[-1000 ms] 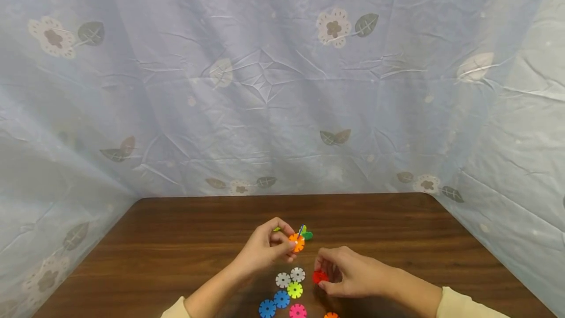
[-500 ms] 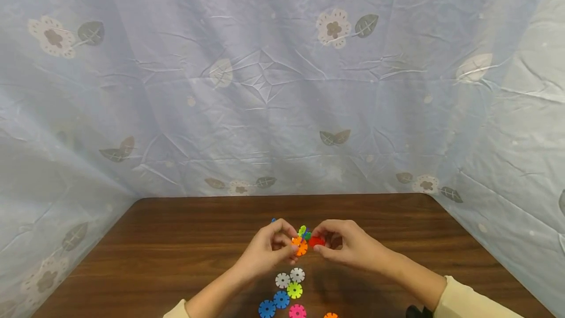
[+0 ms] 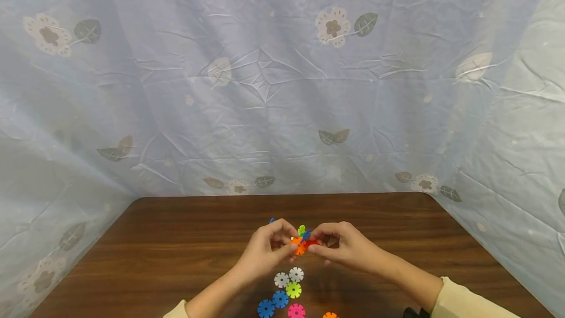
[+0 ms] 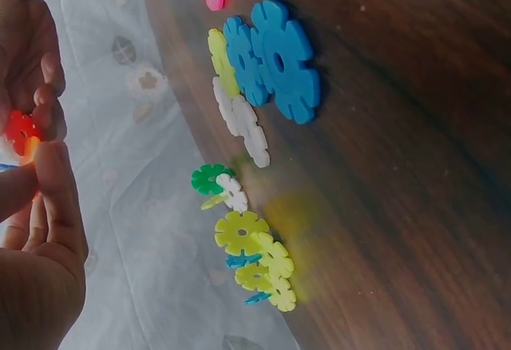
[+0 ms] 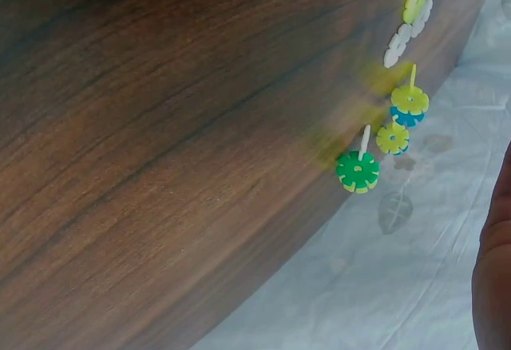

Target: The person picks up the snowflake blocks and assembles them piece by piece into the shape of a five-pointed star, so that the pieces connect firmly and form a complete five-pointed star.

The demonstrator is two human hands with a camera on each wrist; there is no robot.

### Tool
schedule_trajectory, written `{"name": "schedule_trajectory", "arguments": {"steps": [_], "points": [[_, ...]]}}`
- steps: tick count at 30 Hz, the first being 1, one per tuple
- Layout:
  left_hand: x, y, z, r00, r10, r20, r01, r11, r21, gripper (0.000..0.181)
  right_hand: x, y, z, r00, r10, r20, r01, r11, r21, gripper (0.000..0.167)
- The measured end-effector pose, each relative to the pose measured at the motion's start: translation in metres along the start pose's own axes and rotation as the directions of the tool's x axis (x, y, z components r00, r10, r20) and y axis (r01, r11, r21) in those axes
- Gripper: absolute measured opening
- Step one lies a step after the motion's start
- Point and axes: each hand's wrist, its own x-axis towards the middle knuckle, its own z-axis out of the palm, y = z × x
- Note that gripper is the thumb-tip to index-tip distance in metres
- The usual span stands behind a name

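In the head view my left hand (image 3: pixel 267 249) pinches an orange notched disc (image 3: pixel 298 246) between thumb and fingers. My right hand (image 3: pixel 346 245) holds a red notched disc (image 3: pixel 313 244) against the orange one's right side. A dark blue disc (image 3: pixel 306 235) stands edge-on at the orange disc's upper right. The left wrist view shows the red disc (image 4: pixel 21 132) close up, meeting the orange piece at the fingertips; whether their slots interlock cannot be told. Only a part of the right hand (image 5: pixel 497 262) appears in the right wrist view.
Loose discs lie nearer on the brown table (image 3: pixel 185 249): white (image 3: pixel 296 274), yellow (image 3: pixel 293 289), blue (image 3: pixel 280 299), pink (image 3: pixel 296 311) and orange (image 3: pixel 330 315). Beyond the hands stand a joined yellow-and-blue group (image 4: pixel 242 233) and a green-white-yellow group (image 4: pixel 211 179). A patterned cloth (image 3: pixel 282 112) hangs behind.
My right hand has lifted the red disc from near the loose discs, up and left to the orange disc. The left hand keeps its hold, with the orange piece slightly turned.
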Motion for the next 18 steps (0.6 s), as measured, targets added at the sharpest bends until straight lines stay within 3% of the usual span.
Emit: {"name": "schedule_trajectory", "arguments": {"steps": [5, 13, 15, 18], "points": [[-0.0006, 0.0016, 0.0008, 1.000, 0.007, -0.022, -0.006, 0.999, 0.033, 0.015, 0.0015, 0.0004, -0.0012, 0.999, 0.021, 0.043, -0.023, 0.998, 0.051, 0.018], [-0.0027, 0.0034, 0.0002, 1.000, 0.012, -0.021, -0.012, 1.000, -0.005, 0.016, 0.0037, 0.0005, 0.0035, 0.995, 0.050, 0.087, -0.068, 0.975, 0.213, 0.021], [-0.0024, 0.0028, -0.0001, 1.000, 0.021, -0.020, -0.020, 0.999, 0.027, 0.016, 0.0046, 0.0009, 0.0043, 0.994, 0.069, 0.079, -0.085, 0.971, 0.223, 0.022], [-0.0012, 0.0030, -0.0016, 0.997, 0.070, -0.039, -0.064, 0.987, 0.145, 0.016, 0.0077, 0.0013, 0.0046, 0.992, 0.112, 0.058, -0.123, 0.965, 0.230, 0.025]]}}
